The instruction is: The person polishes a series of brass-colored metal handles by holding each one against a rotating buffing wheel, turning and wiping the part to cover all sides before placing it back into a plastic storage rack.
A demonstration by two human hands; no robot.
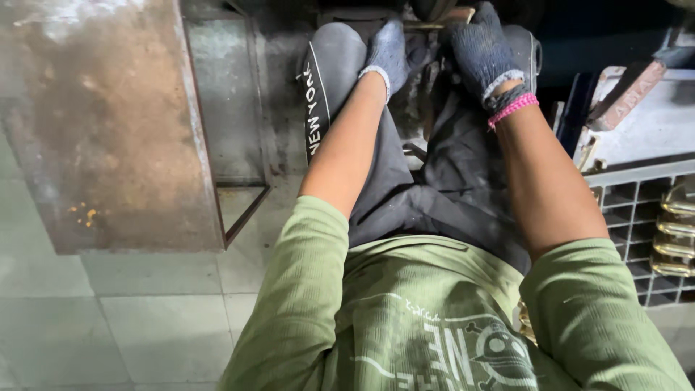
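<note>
The right hand, in a dark work glove, was curled around a thin metal rod at the top edge, past the knees. The gloved left hand lay just beside it, grip unclear. A rusty metal table stood left, a grey plastic crate right.

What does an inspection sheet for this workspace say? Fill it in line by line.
Surface: rusty metal table to the left, over a pale tiled floor.
Job's things: a thin metal piece between the hands, mostly hidden.
Clutter: grey plastic crate holding brass-coloured parts.
Grippers: left hand and right hand, both in dark work gloves, at the piece; grip unclear.
Cables: nothing seen.
Surroundings: the person sits, in dark trousers.
</note>
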